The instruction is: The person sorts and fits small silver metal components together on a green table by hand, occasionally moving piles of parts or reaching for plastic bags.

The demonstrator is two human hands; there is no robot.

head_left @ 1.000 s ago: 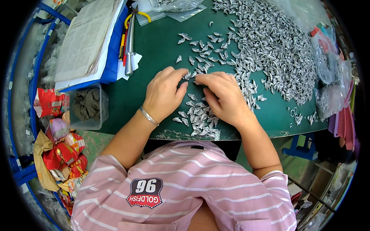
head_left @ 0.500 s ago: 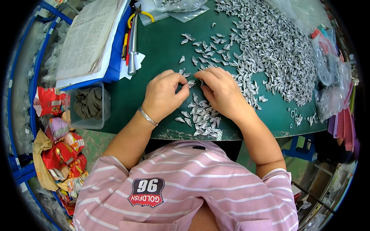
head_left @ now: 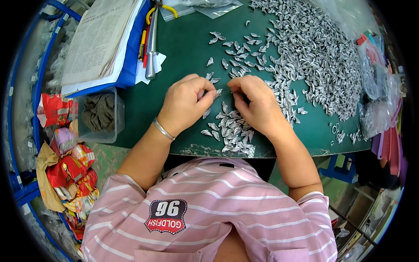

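Note:
My left hand (head_left: 187, 102) pinches a small silver leaf-shaped piece (head_left: 219, 92) between thumb and fingertips, above the green tabletop. Just to its right, my right hand (head_left: 258, 105) is closed with curled fingers; whatever its fingertips hold is too small or hidden to name. The two hands are a short gap apart. Between my wrists, near the table's front edge, lies a small pile of like silver pieces (head_left: 235, 131). Several more loose pieces (head_left: 239, 54) are scattered beyond my fingertips. They lead into a large heap of them (head_left: 316, 56) at the far right.
At the left stand a blue tray (head_left: 128, 65) with newspapers (head_left: 98, 39), and a clear plastic box (head_left: 117, 126) holding dark cloth. Yellow-handled pliers (head_left: 156, 9), pens and a tapered metal rod (head_left: 151, 56) lie beside the tray. Plastic bags (head_left: 373, 105) crowd the right edge.
My right hand has drawn slightly right, away from the left, and its fingertips are curled closer together. My left hand keeps its pinch on the leaf-shaped piece. The whole view has shifted a little.

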